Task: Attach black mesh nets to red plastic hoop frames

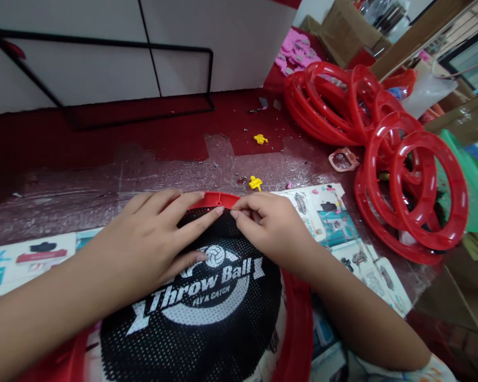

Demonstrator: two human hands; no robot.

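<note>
A black mesh net (pixel 191 334) printed "Throw Ball" lies inside a red plastic ring (pixel 297 318) in front of me. My left hand (pixel 163 228) rests spread over the ring's far side, its fingertips touching the net's edge and the rim. At the same far edge, my right hand (pixel 265 223) pinches the black mesh border between thumb and forefinger, just right of a small peg on the ring. Both forearms cover parts of the ring's sides. At the near side, the net's edge lies apart from the ring.
Several red rings (pixel 430 185) are piled at the right. Yellow plastic pieces (pixel 255 183) lie beyond my hands, near a pinkish frame (pixel 342 159). A black metal frame (pixel 183 46) stands at the back left. Printed cardboard (pixel 386 276) covers part of the red table; pink parts (pixel 297 50) are heaped behind.
</note>
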